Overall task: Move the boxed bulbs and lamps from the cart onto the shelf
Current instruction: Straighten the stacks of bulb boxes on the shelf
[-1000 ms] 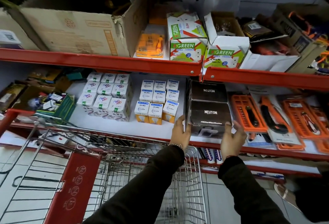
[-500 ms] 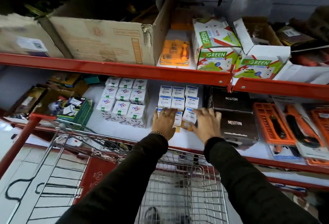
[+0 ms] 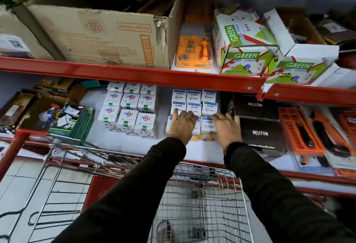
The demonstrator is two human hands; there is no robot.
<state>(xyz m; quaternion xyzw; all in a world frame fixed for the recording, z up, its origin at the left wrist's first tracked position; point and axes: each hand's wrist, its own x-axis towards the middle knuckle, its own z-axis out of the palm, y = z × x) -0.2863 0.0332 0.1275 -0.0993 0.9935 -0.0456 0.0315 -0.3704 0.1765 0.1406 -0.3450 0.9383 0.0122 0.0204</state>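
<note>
Square white cardboard bulb boxes [image 3: 193, 105], stacked; left hand [image 3: 182, 125] and right hand [image 3: 226, 129] flat atop, fingers spread; wire cart [image 3: 202, 194] apparently empty.

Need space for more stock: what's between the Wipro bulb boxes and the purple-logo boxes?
Head view: only bare white shelf between the Wipro bulb boxes and the purple-logo boxes.

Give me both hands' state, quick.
Left hand: open, flat on the bulb boxes.
Right hand: open, flat on the same boxes.
</note>
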